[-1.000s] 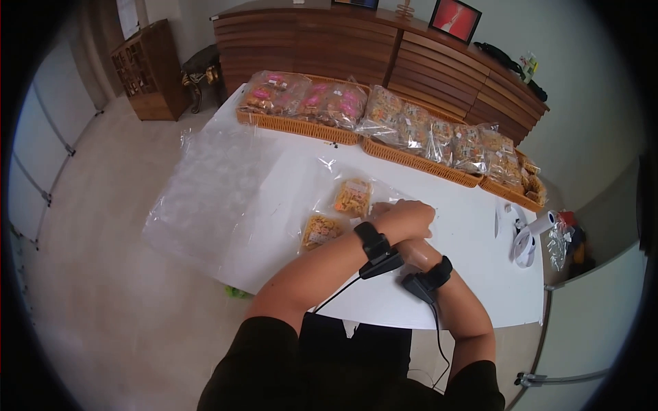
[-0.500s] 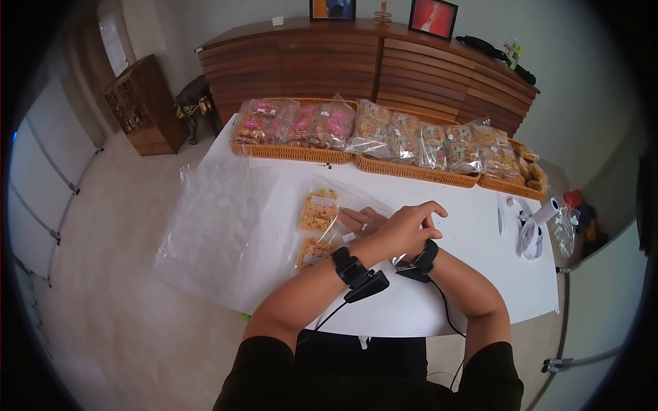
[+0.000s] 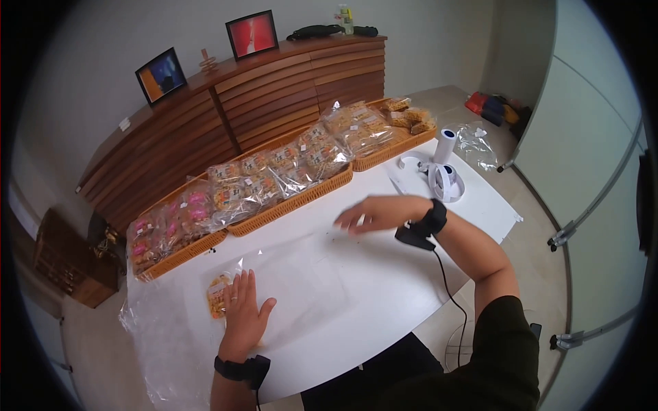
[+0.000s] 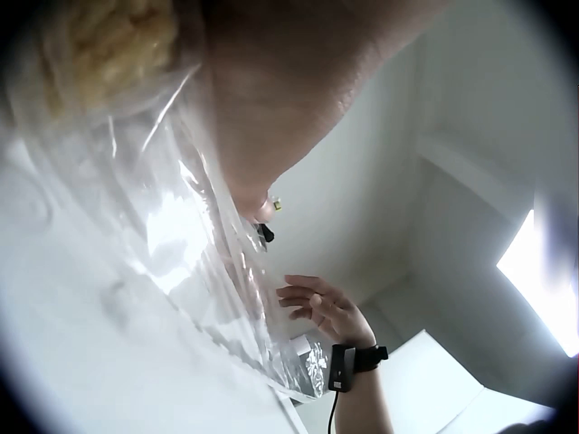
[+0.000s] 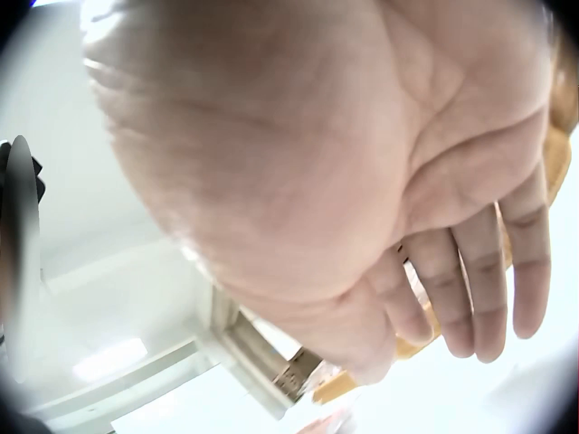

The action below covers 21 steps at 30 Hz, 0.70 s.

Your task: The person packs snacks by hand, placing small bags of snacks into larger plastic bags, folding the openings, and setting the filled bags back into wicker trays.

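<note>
In the head view the left hand [image 3: 245, 314] lies flat, fingers straight, on a clear plastic bag [image 3: 291, 274] on the white table [image 3: 384, 274]. A pack of yellowish food [image 3: 217, 296] shows beside its fingers; another is mostly hidden under the hand. Over the table, right of the bag, the right hand [image 3: 377, 214] hovers with relaxed fingers and holds nothing. From the left wrist, the wrinkled bag [image 4: 172, 235] and part of a food pack [image 4: 109, 45] appear beside the left hand [image 4: 280, 81]. The right wrist view shows the bare palm of the right hand [image 5: 317, 154].
Wicker baskets [image 3: 295, 200] of bagged food line the table's far side. At the right stand a white roll [image 3: 445, 146] and a tape-like coil [image 3: 449, 185]. More clear plastic [image 3: 161, 342] covers the left end. Behind is a wooden cabinet [image 3: 267, 96].
The crossed arms have come apart: the left hand is now at the left on the bag, the right hand raised at the right. The head view has turned rightward.
</note>
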### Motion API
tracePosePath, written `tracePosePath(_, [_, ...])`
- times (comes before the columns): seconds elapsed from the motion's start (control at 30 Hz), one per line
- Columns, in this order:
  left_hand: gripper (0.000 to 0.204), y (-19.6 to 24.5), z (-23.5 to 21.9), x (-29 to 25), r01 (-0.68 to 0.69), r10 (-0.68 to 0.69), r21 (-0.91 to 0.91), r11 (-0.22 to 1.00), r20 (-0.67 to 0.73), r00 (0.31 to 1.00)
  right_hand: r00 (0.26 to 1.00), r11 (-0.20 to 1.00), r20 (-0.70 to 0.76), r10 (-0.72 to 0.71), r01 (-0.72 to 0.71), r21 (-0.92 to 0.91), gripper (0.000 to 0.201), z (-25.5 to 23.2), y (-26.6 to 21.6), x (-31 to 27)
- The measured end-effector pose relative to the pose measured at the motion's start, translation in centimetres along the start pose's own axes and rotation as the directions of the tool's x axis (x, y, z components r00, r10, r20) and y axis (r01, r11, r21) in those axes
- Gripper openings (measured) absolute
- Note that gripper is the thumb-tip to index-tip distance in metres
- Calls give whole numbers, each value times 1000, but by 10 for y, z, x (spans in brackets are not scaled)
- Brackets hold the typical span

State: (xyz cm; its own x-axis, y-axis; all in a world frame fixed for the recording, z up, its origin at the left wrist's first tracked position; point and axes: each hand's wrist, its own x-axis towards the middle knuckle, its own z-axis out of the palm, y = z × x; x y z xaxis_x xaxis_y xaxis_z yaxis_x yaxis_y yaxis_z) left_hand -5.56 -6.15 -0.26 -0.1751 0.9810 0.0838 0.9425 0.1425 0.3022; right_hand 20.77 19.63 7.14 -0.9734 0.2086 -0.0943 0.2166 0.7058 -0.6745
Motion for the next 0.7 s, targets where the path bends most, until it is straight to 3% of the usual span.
tracePosePath(0.07, [69, -1, -4, 6, -26, 22, 59, 998, 57, 998, 916, 978, -395, 73, -143, -151, 24, -35, 36, -3])
tracePosePath(0.1, [69, -3, -6, 8, -35, 31, 62, 997, 58, 998, 864, 929, -503, -28, -163, -332, 18, -58, 75, 0])
tracePosePath(0.13, [69, -6, -7, 10, -52, 48, 48, 998, 69, 996, 711, 933, -696, 96, -307, -186, 17, -77, 113, 5])
tracePosePath(0.17, [70, -8, -9, 12, -69, 66, 36, 997, 81, 995, 529, 841, -835, 150, -513, -174, 20, -93, 120, 2])
tracePosePath(0.2, [70, -10, -10, 13, -82, 78, 45, 996, 79, 994, 432, 811, -889, 151, -569, -138, 20, -112, 144, 2])
tracePosePath(0.27, [72, -14, -9, 13, -92, 87, 45, 995, 105, 991, 343, 716, -885, 314, -698, -17, 23, -143, 188, -1])
tracePosePath(0.4, [77, -18, -11, 10, -100, 93, 46, 994, 133, 987, 256, 675, -933, 252, -738, -20, 25, -166, 238, 10])
tracePosePath(0.47, [82, -21, -10, 8, -91, 85, 47, 995, 131, 988, 277, 619, -903, 328, -785, -16, 22, -175, 257, 27])
tracePosePath(0.5, [83, -24, -8, 6, -90, 82, 58, 994, 137, 987, 340, 635, -876, 343, -771, -51, 25, -179, 263, 33])
tracePosePath(0.53, [85, -19, -12, 9, -87, 77, 68, 994, 141, 987, 343, 646, -879, 331, -762, -54, 25, -182, 270, 39])
tracePosePath(0.57, [70, -8, -14, 3, -49, 27, 198, 979, 116, 993, 362, 623, -872, 329, -777, -87, 27, -184, 278, 46])
tracePosePath(0.6, [70, -9, -15, 5, -39, 17, 207, 978, 106, 994, 381, 599, -864, 329, -792, -121, 29, -187, 287, 54])
tracePosePath(0.7, [79, -13, -11, 8, 10, -42, 199, 980, 157, 987, 349, 559, -842, 411, -826, -70, 34, -198, 309, 69])
